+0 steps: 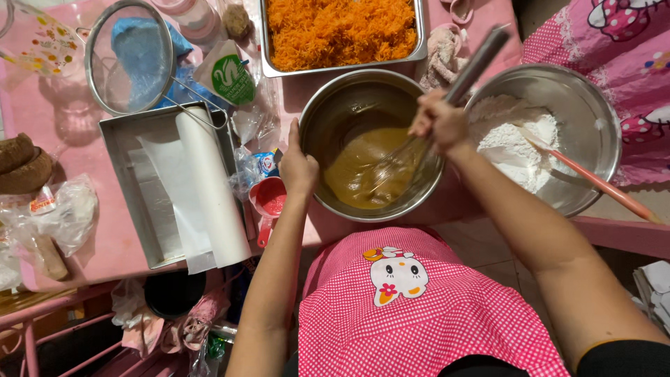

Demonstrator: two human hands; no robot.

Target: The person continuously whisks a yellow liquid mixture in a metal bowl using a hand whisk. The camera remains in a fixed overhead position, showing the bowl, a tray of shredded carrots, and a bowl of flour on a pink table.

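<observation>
My right hand (pixel 440 122) grips the metal handle of a whisk (pixel 401 160) whose wires are sunk in tan batter (pixel 359 171). The batter fills the lower part of a steel mixing bowl (pixel 335 105) in front of me. On the bowl's left rim rests my left hand (pixel 298 167), steadying the bowl from outside. A pink checked apron with a cartoon cat (pixel 398 279) covers my lap below the bowl.
A second steel bowl (pixel 593 105) at the right holds white flour and a pink-handled spatula (pixel 600 183). A tray of grated carrot (pixel 342 31) stands behind. At the left are a baking tin with a paper roll (pixel 209 181), a sieve (pixel 129 56), and a red measuring cup (pixel 269 199).
</observation>
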